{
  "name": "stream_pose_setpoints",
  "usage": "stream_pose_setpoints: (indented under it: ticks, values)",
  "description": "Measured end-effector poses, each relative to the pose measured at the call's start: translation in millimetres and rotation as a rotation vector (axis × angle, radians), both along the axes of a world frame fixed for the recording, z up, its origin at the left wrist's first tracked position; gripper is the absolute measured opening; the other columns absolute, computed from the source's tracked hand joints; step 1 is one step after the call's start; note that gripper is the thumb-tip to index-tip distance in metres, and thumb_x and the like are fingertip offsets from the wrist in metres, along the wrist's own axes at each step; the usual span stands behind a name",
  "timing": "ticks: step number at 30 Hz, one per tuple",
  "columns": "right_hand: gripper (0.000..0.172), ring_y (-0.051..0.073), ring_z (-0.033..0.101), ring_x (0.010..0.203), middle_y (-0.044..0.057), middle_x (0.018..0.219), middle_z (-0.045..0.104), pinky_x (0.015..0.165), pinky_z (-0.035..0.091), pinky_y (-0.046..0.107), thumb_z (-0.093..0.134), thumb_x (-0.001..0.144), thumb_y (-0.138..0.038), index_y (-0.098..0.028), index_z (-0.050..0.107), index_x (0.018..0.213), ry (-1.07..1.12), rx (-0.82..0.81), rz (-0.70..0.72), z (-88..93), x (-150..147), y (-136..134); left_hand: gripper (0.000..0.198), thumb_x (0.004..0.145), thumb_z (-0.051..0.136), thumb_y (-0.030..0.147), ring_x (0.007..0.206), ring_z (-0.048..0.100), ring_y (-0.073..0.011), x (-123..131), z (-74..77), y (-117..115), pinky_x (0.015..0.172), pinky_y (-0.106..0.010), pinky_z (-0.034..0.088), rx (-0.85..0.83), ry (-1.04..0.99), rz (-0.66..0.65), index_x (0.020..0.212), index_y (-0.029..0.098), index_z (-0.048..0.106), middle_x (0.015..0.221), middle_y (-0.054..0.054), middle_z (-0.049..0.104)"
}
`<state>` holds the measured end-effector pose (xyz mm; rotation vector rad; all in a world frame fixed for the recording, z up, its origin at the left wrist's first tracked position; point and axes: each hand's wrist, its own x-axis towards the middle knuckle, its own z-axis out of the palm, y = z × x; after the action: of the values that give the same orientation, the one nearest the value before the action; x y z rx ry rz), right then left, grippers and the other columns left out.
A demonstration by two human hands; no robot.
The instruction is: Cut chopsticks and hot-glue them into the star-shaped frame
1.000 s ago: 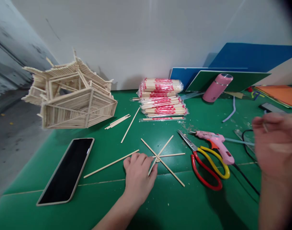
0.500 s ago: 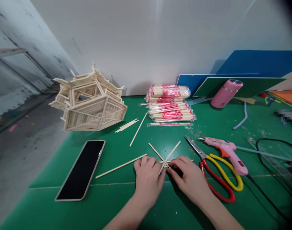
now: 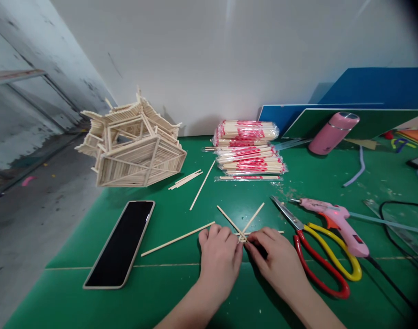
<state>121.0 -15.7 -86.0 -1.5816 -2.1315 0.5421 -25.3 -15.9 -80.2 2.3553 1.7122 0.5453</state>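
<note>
Several thin wooden chopsticks (image 3: 228,219) cross one another on the green table, with their crossing point between my two hands. My left hand (image 3: 218,251) has its thumb and fingers closed at the left side of the crossing, on the ends of the chopsticks there. From the other side, my right hand (image 3: 275,256) pinches a chopstick end close to the crossing. The fingers partly cover the joined ends. Another chopstick (image 3: 178,239) lies left of my left hand, its upper end by the fingers. Scissors (image 3: 313,246) with red and yellow handles lie open beside my right hand.
A pink glue gun (image 3: 339,221) rests at right, its cord trailing. A phone (image 3: 120,244) lies left. Behind stand a wooden stick model building (image 3: 140,160), wrapped chopstick packs (image 3: 250,157) and a pink bottle (image 3: 334,133). Short loose sticks (image 3: 185,179) lie near the model.
The view has swung slightly left, so everything sits a little further right in the picture. Both hands keep nearly the same hold at the crossed chopsticks.
</note>
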Motion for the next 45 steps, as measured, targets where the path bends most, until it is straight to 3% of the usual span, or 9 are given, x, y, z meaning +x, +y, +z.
stream_pose_setpoints:
  ticks: [45]
  values:
    - [0.015,0.018,0.049,0.070,0.000,0.073,0.054,0.064,0.034,0.030,0.044,0.082,-0.031,-0.023,0.054,0.075,-0.059,0.048,-0.029,-7.6,-1.7,-3.1,0.017,0.079,0.046,0.020,0.075,0.043,-0.0182,0.9,-4.1,-2.2,0.067,-0.035,0.028,0.037,0.005,-0.007,0.064,0.018,0.053,0.072,-0.001,0.054]
